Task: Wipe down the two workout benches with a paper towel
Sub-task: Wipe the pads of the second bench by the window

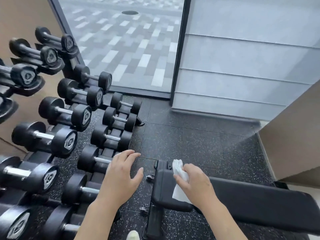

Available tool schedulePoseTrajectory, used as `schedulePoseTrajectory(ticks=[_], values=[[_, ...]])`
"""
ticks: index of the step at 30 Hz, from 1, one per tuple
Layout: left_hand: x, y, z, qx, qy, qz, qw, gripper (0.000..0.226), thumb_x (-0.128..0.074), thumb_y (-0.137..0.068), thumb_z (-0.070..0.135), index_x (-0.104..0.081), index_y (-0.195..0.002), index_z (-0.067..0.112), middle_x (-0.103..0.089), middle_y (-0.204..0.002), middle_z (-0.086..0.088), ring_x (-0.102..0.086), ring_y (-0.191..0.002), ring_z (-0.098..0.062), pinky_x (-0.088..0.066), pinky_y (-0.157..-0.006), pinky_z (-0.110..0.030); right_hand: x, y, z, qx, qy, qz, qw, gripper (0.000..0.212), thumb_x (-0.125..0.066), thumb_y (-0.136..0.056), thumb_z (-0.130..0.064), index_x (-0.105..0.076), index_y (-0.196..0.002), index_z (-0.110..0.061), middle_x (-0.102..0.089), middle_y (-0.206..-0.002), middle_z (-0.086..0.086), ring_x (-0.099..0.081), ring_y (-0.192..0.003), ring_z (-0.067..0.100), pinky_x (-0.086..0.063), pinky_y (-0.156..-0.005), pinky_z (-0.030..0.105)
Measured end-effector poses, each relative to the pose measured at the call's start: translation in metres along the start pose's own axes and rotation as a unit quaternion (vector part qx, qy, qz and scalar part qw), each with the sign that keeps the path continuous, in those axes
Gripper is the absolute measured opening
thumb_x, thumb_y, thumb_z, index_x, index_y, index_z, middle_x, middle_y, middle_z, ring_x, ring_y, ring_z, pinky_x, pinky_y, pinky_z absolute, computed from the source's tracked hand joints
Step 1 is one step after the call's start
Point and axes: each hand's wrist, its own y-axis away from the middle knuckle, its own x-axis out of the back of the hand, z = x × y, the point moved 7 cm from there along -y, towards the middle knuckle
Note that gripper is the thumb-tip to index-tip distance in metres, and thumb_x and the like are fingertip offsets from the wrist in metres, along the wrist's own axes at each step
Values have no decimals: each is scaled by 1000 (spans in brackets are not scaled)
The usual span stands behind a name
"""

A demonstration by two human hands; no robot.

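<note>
A black padded workout bench (256,203) lies low across the lower right, its short seat pad (162,189) toward the left end. My right hand (195,182) is shut on a crumpled white paper towel (178,170) and holds it at the seat pad's top edge. Part of the towel hangs below my palm over the pad. My left hand (121,174) hovers left of the bench above the floor, fingers spread, holding nothing. Only one bench is in view.
A tiered rack of black dumbbells (69,135) fills the left side, close to my left hand. Black speckled rubber flooring (190,141) stretches ahead to a glass wall (124,45) with a dark frame post (180,49). A beige wall corner (294,144) juts in at the right.
</note>
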Motion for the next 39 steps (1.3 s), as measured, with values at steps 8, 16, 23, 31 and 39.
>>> schedulePoseTrajectory(ticks=[8, 16, 23, 31, 39], values=[[-80, -89, -100, -39, 1, -49, 998, 50, -58, -92, 44, -63, -137, 25, -55, -141, 8, -47, -138, -17, -41, -118, -43, -93, -78, 28, -54, 18, -18, 998, 36, -52, -94, -59, -31, -76, -36, -44, -77, -9, -42, -78, 12, -35, -68, 34], [-220, -132, -167, -47, 15, -101, 994, 52, -49, -92, 47, -64, -136, 25, -56, -140, 8, -50, -135, -19, -43, -114, -43, -175, -135, 130, -109, 27, -26, 993, 40, -52, -92, -61, -34, -73, -32, -46, -76, -6, -47, -83, 8, -36, -69, 17], [-351, -120, -229, -18, 22, -119, 993, 55, -45, -92, 48, -63, -138, 23, -57, -140, 5, -49, -136, -20, -42, -116, -44, -286, -187, 201, -55, 58, -57, 995, 43, -49, -94, -59, -30, -71, -27, -41, -72, -5, -40, -73, 15, -34, -65, 41], [-476, -63, -283, 42, 53, -135, 989, 58, -49, -94, 52, -60, -142, 22, -57, -142, 6, -48, -138, -19, -38, -118, -41, -395, -238, 242, 32, 101, -38, 994, 34, -61, -93, -53, -42, -85, -26, -46, -78, -10, -39, -77, 20, -23, -67, 38], [-558, 7, -302, 79, 108, -150, 980, 72, -55, -93, 63, -44, -153, 25, -51, -148, 12, -42, -142, -13, -29, -124, -36, -480, -237, 244, 138, 125, -8, 982, 30, -68, -91, -38, -54, -89, -12, -57, -85, 6, -51, -80, 30, -35, -69, 40]])
